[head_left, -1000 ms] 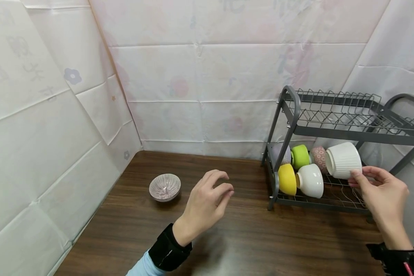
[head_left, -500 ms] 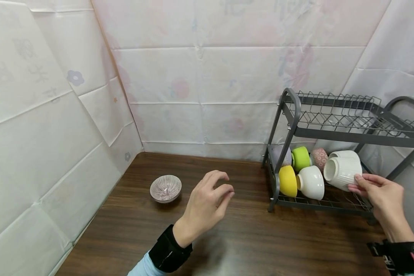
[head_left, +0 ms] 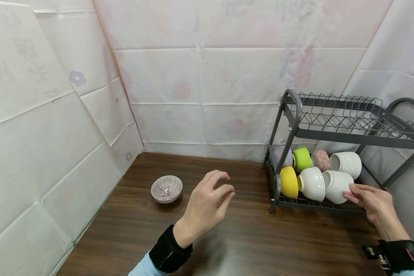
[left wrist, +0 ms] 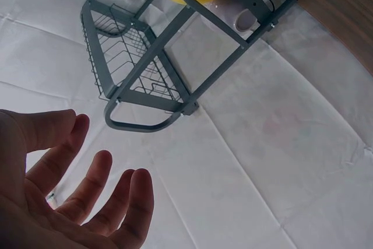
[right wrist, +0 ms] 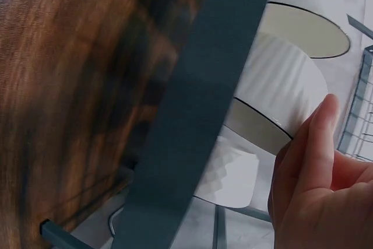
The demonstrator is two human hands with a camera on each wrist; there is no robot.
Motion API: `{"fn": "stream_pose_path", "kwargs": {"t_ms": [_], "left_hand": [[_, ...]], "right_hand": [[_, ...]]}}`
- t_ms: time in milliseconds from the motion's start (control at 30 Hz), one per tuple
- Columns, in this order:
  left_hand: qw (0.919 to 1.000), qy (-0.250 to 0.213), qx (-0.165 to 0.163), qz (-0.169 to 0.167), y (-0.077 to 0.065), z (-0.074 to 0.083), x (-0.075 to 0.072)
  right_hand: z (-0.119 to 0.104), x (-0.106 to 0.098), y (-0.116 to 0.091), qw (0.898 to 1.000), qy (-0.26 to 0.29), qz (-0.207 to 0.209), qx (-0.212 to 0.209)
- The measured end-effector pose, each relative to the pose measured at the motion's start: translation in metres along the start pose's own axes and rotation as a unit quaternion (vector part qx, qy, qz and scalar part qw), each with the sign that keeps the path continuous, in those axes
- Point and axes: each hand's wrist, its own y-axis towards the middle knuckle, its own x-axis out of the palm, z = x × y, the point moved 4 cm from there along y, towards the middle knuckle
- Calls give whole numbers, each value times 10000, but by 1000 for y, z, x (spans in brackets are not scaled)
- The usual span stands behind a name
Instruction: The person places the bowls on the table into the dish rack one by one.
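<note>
In the head view my right hand pinches the rim of a white ribbed bowl, which lies on its side on the rack's lower tier. The right wrist view shows thumb and fingers at the dark-lined rim of that ribbed bowl. To its left a smooth white bowl and a yellow bowl line the front. Behind it sits a white textured bowl. My left hand hovers over the table with loosely bent fingers, holding nothing; a striped bowl stands upright to its left.
A dark two-tier dish rack stands at the right; its upper wire tier is above my right hand. Lime green, pink patterned and lavender bowls fill the back row. White cloth hangs behind the wooden table.
My right hand has lowered the ribbed bowl from above the lower tier into the front row beside the smooth white bowl, revealing the textured bowl behind. My left hand has stayed in place.
</note>
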Motion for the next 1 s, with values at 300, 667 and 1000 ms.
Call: {"fn": "stream_pose_path", "kwargs": {"t_ms": [300, 667, 1000], "left_hand": [[10000, 3, -18, -13, -1, 0, 0], [10000, -3, 5, -78, -2, 0, 4], [10000, -10, 36, -65, -1, 0, 6]], "right_hand": [[-6, -2, 9, 9971, -696, -293, 83], [-13, -1, 4, 9848, -1682, -367, -234], [-19, -2, -4, 9641, -2595, -212, -527]]}}
